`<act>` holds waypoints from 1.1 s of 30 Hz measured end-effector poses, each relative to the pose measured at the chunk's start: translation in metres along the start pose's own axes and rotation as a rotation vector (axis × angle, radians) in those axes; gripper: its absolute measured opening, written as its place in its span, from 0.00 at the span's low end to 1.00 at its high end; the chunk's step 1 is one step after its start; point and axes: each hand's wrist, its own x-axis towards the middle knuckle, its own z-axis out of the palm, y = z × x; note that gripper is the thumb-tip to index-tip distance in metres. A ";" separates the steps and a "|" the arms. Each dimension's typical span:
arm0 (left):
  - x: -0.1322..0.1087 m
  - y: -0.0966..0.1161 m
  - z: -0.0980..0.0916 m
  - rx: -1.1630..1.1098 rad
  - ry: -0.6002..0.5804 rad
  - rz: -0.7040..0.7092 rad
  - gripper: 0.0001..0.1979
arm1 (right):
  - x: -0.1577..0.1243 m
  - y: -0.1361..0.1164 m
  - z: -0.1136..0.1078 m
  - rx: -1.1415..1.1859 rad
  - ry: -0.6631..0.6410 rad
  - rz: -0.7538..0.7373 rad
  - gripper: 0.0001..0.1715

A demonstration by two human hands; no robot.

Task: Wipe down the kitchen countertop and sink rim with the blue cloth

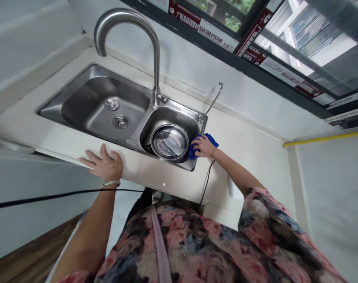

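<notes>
In my right hand [205, 146] is a blue cloth [211, 140], pressed against the right rim of the double steel sink [134, 142]. Part of the cloth lies hidden under my fingers. My left hand [106, 163] rests flat with spread fingers on the front edge of the white countertop [155, 173], left of the small basin. Inside that right basin sits a round steel strainer basket [183, 135], with clear plastic packaging [173, 144] lying in it.
A tall curved faucet [157, 59] rises behind the sink. Near the sink's back right corner stands a thin bent spout [216, 96]. A black cable [207, 181] hangs over the counter's front edge. Dark-framed windows [244, 43] and a yellow pipe [323, 138] run along the walls.
</notes>
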 end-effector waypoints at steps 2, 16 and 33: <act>0.000 0.001 0.000 -0.001 0.007 -0.003 0.30 | 0.011 0.013 -0.008 -0.048 0.019 0.131 0.19; 0.000 0.009 -0.007 -0.001 -0.003 -0.017 0.30 | -0.002 -0.036 0.009 0.008 0.135 0.389 0.22; -0.004 0.002 -0.006 0.065 0.025 0.080 0.30 | -0.040 -0.093 0.029 0.220 0.114 0.007 0.17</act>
